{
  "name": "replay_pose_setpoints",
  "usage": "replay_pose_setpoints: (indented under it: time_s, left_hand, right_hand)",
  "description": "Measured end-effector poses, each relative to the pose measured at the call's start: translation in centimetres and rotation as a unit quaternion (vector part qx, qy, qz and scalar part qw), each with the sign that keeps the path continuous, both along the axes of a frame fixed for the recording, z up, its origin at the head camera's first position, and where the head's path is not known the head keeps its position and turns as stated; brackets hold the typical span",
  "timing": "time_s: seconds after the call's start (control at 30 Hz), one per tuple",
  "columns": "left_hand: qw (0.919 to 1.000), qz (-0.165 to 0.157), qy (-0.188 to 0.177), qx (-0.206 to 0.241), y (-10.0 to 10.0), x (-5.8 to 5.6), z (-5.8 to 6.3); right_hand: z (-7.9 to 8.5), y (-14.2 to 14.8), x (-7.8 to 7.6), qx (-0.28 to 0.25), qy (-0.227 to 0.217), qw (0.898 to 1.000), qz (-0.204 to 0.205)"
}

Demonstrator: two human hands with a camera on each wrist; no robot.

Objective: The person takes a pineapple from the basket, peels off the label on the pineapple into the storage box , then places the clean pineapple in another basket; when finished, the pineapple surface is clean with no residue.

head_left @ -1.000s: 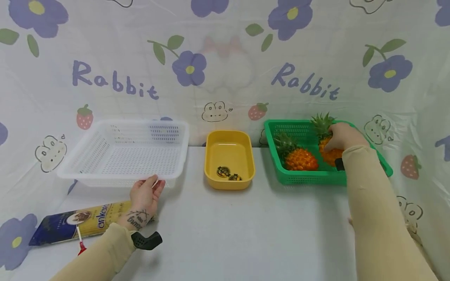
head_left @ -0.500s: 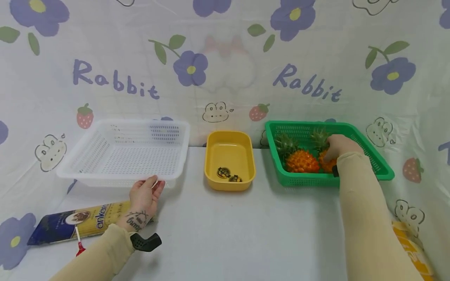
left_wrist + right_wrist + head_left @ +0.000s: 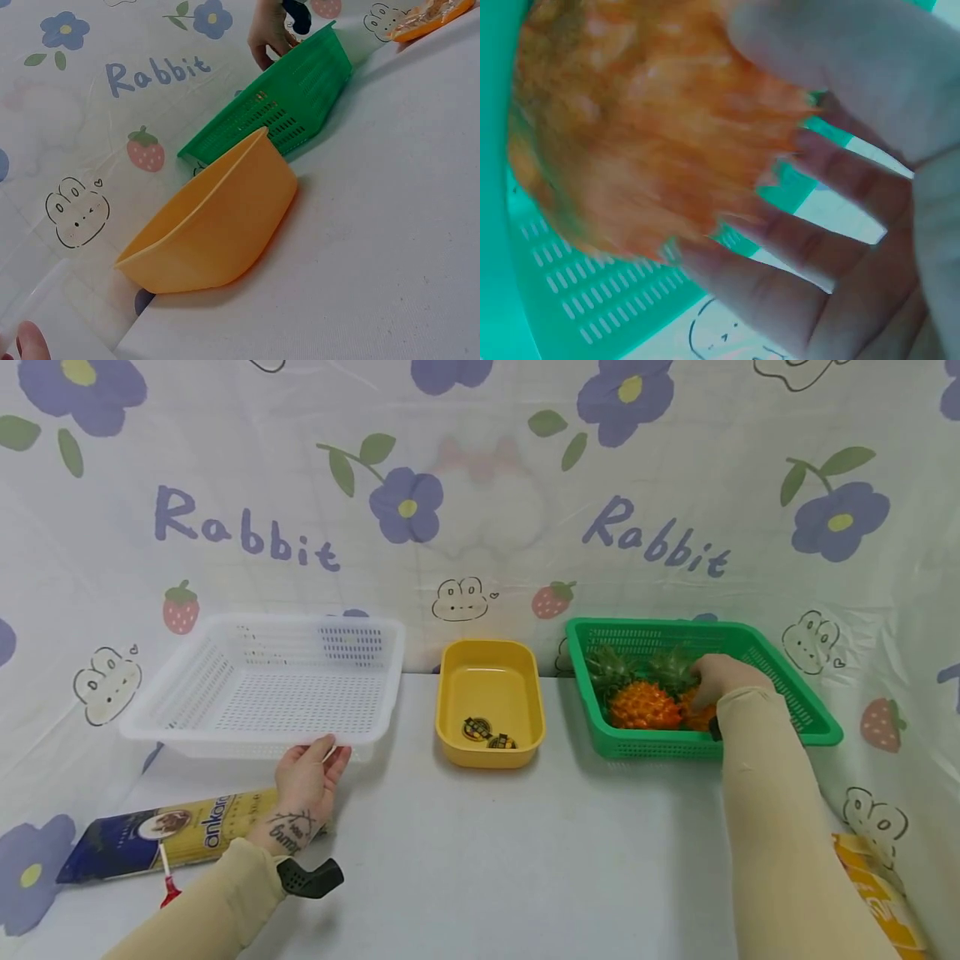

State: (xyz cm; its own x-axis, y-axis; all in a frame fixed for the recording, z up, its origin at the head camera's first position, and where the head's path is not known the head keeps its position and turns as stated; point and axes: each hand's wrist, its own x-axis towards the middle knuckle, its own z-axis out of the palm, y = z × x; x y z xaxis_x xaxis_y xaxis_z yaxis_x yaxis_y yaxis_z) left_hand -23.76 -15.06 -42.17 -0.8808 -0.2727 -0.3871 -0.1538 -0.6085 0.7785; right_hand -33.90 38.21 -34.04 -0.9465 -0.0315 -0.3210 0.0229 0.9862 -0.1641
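Observation:
My right hand (image 3: 729, 681) reaches into the green basket (image 3: 660, 745) and holds an orange pineapple (image 3: 696, 712), its leafy crown toward the back. In the right wrist view, the thumb and spread fingers lie around the lower end of that pineapple (image 3: 645, 142). A second pineapple (image 3: 645, 706) lies close on its left in the same basket. My left hand (image 3: 307, 781) pinches the front rim of the white basket (image 3: 202, 745) near its right corner. Only its thumb and a fingertip show at the lower left corner of the left wrist view.
Between the baskets stands a yellow tub (image 3: 487, 755) with two dark round stickers inside. A pasta packet (image 3: 172, 831) and a red-tipped white stick (image 3: 169, 881) lie beside the left arm. A yellow-orange packet (image 3: 877, 897) lies beyond the right arm. A printed curtain rises behind.
The right hand has moved left and lower within the green basket, bringing its pineapple beside the other one. The packet at the far right has come into view. The left hand stays put.

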Motion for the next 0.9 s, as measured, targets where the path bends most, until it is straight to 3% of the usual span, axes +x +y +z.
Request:
replay_pose_setpoints:
  time_s: [0.2, 0.47, 0.7, 0.8, 0.9]
  left_hand:
    - [1.0, -0.003, -0.004, -0.005, 0.2, 0.0, 0.1]
    - [0.9999, -0.002, -0.011, -0.007, 0.1, -0.3, 0.2]
    - [0.9997, -0.014, -0.008, 0.021, -0.2, -0.3, 0.3]
    - [0.9983, -0.049, -0.021, 0.024, -0.5, 0.1, 0.7]
    - [0.9879, -0.143, -0.045, -0.041, -0.6, 1.0, 1.2]
  right_hand:
    - [0.0, 0.5, 0.4, 0.002, 0.006, 1.0, 0.007]
    - [0.8, 0.6, -0.1, -0.018, -0.018, 1.0, -0.004]
    - [2.1, 0.3, -0.7, -0.012, 0.09, 0.996, 0.009]
    - [2.0, -0.3, -0.8, -0.024, 0.133, 0.991, 0.012]
    - [1.8, -1.2, -0.6, -0.047, 0.179, 0.983, 0.008]
